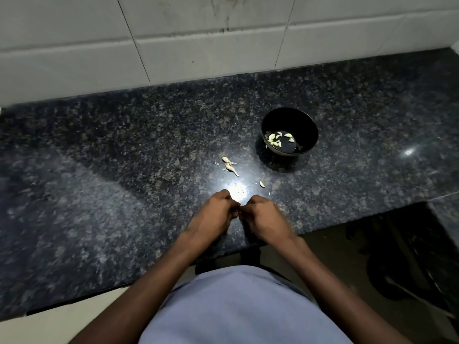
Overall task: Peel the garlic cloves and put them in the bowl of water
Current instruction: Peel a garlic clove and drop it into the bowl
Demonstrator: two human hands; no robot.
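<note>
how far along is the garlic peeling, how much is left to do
Done: several peeled cloves already lie in the black bowl, with a small heap of skins and stem on the counter. In hand: the left hand and right hand are bunched together over something small between them, probably a clove being peeled, though it is hidden. Left: one loose clove near the bowl.

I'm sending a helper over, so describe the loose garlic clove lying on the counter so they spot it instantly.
Start at the black bowl on the dark granite counter. The lone clove lies on the counter in front of the bowl, slightly left, just beyond the right hand. Unlike the brownish peel scraps farther left, it is plump and pale yellow-green.
</note>
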